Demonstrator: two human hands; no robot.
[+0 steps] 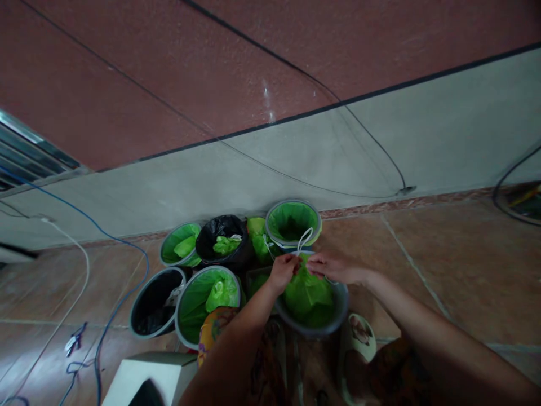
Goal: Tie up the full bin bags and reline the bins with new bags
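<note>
A green garbage bag (pixel 308 296) rises gathered out of a round grey trash bin (pixel 315 331) between my feet. My left hand (pixel 283 273) is closed, its fingers pinching the gathered top of that bag. On the other side my right hand (pixel 338 266) is closed as well, thumb and fingertips at the bag's upper edge. A white drawstring (pixel 305 239) loops up above both hands. Just behind, touching or nearly so, stands another bin lined in green (pixel 293 220). My fingertips partly hide the bag's neck.
Left of me stand several lined bins, among them a black-lined bin (pixel 222 223) and a green-lined bin (pixel 207 304). A white box (pixel 150 375) is at the lower left. Blue cable (pixel 146 265) and keys (pixel 75 339) lie on the tiled floor. The wall (pixel 253 180) runs behind.
</note>
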